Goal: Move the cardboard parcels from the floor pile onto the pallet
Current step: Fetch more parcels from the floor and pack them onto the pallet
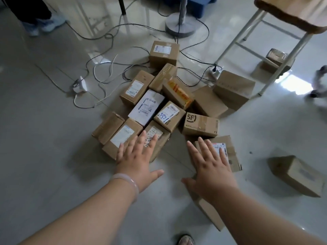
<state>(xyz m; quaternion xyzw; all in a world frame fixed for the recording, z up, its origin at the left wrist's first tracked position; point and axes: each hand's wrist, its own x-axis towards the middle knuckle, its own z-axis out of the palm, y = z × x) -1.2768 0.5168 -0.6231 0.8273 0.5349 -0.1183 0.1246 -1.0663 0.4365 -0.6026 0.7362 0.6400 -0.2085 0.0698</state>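
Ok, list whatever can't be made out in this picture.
Pallet: nowhere in the head view.
Near box: mostly covered by the right hand and forearm.
Contact: whether that hand, or the left hand, touches cardboard or hovers cannot be told.
Labels: print too small to read.
Loose box, right: blurred.

The glossy floor (44,147) bears a pile of cardboard parcels (168,117), a white power strip (80,85) and a round stand base (180,25)

A pale pink bangle (131,181) (smooth, glassy) rings the left hand's (138,156) wrist; forearms bare; one patterned sandal (185,239).
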